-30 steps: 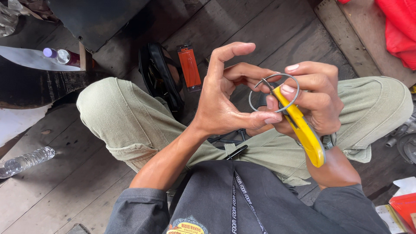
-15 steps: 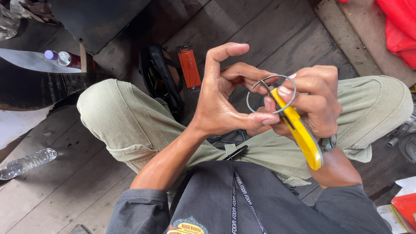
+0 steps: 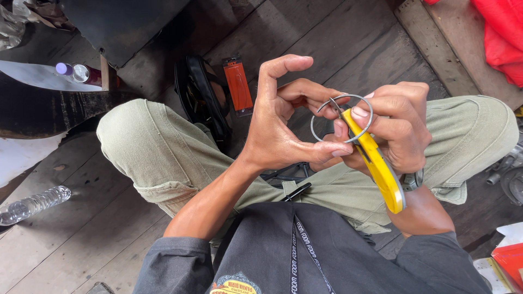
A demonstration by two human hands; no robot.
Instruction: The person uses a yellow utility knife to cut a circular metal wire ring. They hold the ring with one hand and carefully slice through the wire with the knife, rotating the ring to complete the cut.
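— What is held by the right hand (image 3: 400, 128)?

— A yellow-handled cutter (image 3: 378, 166) is gripped in its closed fingers, the thumb pressed on the upper end, where the tip is set against a thin metal ring (image 3: 314, 117).

— And the left hand (image 3: 286, 122)?

— The metal ring is pinched between its thumb and bent fingers, while the index finger is raised. The ring is kept upright between both hands, above the lap of the seated person.

— What is seen on the wooden floor (image 3: 81, 239)?

— A black sandal (image 3: 199, 98) and an orange pack (image 3: 238, 84) are laid beyond the left knee. A clear plastic bottle (image 3: 34, 204) is lying near the floor's left edge, and red cloth (image 3: 504, 32) is seen at the top right corner.
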